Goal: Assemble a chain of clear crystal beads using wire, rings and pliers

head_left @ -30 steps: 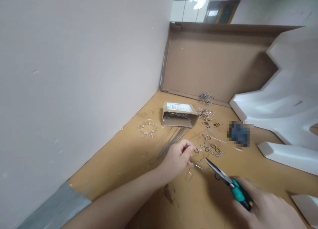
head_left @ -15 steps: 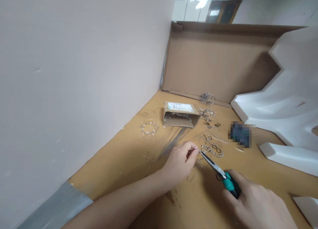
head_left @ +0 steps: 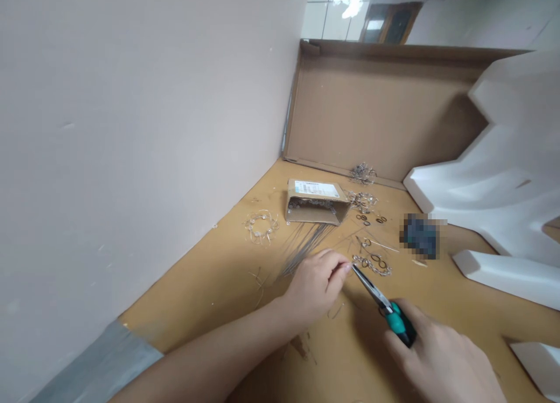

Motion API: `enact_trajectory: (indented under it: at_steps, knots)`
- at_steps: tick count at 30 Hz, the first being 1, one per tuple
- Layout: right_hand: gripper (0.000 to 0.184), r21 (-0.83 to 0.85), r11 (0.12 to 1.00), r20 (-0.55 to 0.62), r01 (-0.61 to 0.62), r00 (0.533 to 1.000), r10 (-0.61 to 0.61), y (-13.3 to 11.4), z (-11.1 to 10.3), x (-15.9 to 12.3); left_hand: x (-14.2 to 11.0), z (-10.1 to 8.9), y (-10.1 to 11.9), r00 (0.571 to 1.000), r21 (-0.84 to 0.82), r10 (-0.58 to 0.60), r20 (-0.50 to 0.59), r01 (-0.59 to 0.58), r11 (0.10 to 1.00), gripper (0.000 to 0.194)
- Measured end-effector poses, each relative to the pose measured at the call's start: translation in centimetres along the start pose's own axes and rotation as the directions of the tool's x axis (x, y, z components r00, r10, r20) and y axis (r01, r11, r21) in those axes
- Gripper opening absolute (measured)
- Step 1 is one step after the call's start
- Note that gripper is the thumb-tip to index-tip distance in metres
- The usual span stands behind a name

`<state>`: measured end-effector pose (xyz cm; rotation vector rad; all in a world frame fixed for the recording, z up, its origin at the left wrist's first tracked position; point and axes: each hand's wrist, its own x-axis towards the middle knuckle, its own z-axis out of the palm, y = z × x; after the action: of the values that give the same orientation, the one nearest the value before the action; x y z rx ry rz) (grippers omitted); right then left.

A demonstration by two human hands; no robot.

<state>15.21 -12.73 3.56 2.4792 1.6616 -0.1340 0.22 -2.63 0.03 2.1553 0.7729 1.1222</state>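
My right hand (head_left: 437, 344) is closed around the green-and-black handles of long-nose pliers (head_left: 374, 290). The tips of the pliers reach the fingertips of my left hand (head_left: 315, 283), which are pinched together. What the pinch holds is too small to make out. Just right of the tips lies a chain of clear beads (head_left: 378, 267) with dark rings (head_left: 378, 260) on it. Behind my left hand a bundle of thin grey wires (head_left: 306, 250) runs toward an open small cardboard box (head_left: 315, 207) with clear beads inside.
A beaded wire ring (head_left: 261, 227) lies left of the box, beside the white wall (head_left: 175, 129). Tangled wire pieces (head_left: 363, 172) and loose dark rings (head_left: 363, 219) sit to its right. A blurred dark object (head_left: 420, 235) and white foam pieces (head_left: 503, 274) edge the right side; upright cardboard (head_left: 385, 111) stands behind.
The pliers and my right hand have shifted slightly left, with the tips still at my left fingertips. The whole view has drifted a little.
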Motion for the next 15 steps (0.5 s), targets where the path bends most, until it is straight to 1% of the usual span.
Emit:
enact_trajectory:
  at_steps: [3, 5, 7, 9, 10, 12, 15]
  knots:
    - [0.021, -0.006, 1.0, -0.06, -0.013, 0.998, 0.013, -0.3, 0.1, -0.3, 0.1, -0.2, 0.2, 1.0, -0.061, -0.012, -0.007, 0.012, 0.998, 0.02]
    - [0.021, -0.008, 1.0, -0.105, -0.015, 0.994, 0.014, -0.4, 0.3, -0.5, 0.1, -0.1, 0.3, 0.998, -0.099, -0.053, -0.02, 0.051, 0.994, 0.019]
    - [0.02, -0.007, 1.0, -0.138, -0.008, 0.99, 0.007, -0.6, 0.4, -0.6, 0.2, 0.0, 0.5, 0.989, -0.174, -0.144, -0.02, 0.138, 0.975, 0.013]
    - [0.017, -0.011, 1.0, -0.19, -0.005, 0.982, 0.002, -0.9, 0.5, -0.7, 0.2, 0.1, 0.5, 0.972, -0.27, -0.235, 0.018, 0.231, 0.935, 0.006]
    - [0.016, -0.016, 1.0, -0.228, -0.004, 0.974, 0.0, -1.0, 0.6, -0.7, 0.3, 0.1, 0.5, 0.965, -0.312, -0.259, 0.041, 0.259, 0.914, 0.006]
    - [0.015, -0.029, 1.0, -0.29, 0.009, 0.957, -0.017, -1.1, 0.7, -0.8, 0.3, 0.1, 0.5, 0.962, -0.364, -0.263, 0.073, 0.271, 0.891, 0.012]
    - [0.014, -0.056, 0.998, -0.339, 0.038, 0.939, -0.054, -1.0, 0.8, -1.0, 0.3, -0.2, 0.5, 0.965, -0.359, -0.252, 0.072, 0.261, 0.896, 0.027]
